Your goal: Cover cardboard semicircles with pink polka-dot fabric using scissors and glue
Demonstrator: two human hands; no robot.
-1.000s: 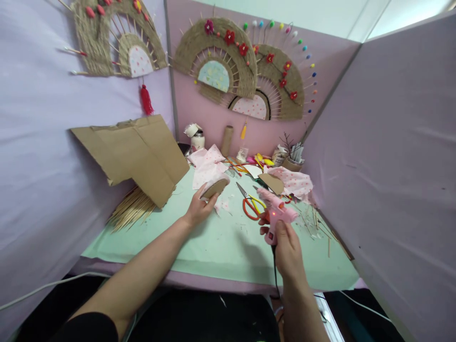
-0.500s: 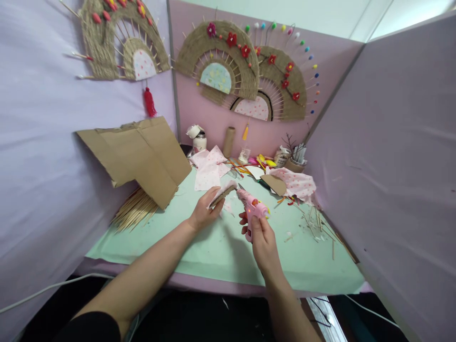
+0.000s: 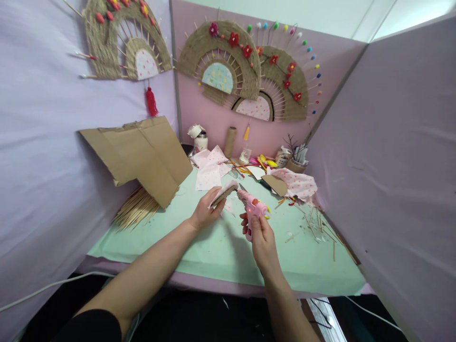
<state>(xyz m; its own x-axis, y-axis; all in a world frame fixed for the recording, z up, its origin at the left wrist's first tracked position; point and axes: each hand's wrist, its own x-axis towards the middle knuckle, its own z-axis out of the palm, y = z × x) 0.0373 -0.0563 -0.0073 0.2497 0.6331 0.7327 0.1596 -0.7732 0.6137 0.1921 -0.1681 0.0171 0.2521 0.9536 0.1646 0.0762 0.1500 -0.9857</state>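
Observation:
My left hand [image 3: 207, 210] is closed on a small cardboard piece [image 3: 223, 194] with pale pink fabric over one side, tilted above the table. In my right hand [image 3: 262, 237] is a pink hot glue gun [image 3: 253, 211], my fingers wrapped round its handle. The gun's nozzle points at the right end of the cardboard piece, and I cannot tell whether it touches. A scrap of pink fabric [image 3: 228, 207] lies on the table just behind and below the piece.
Bamboo sticks [image 3: 137, 209] lie under a large cardboard sheet [image 3: 142, 152] at the left. Spotted fabric [image 3: 297, 183] and a cut cardboard shape [image 3: 275, 184] lie at the right, near loose stick bits [image 3: 317, 225]. Decorated twine fans [image 3: 219, 59] hang on the back wall. A jar [image 3: 200, 140] stands behind.
Both hands hold nearly the same pose, the glue gun still at the end of the cardboard piece. The whole view has shifted very slightly.

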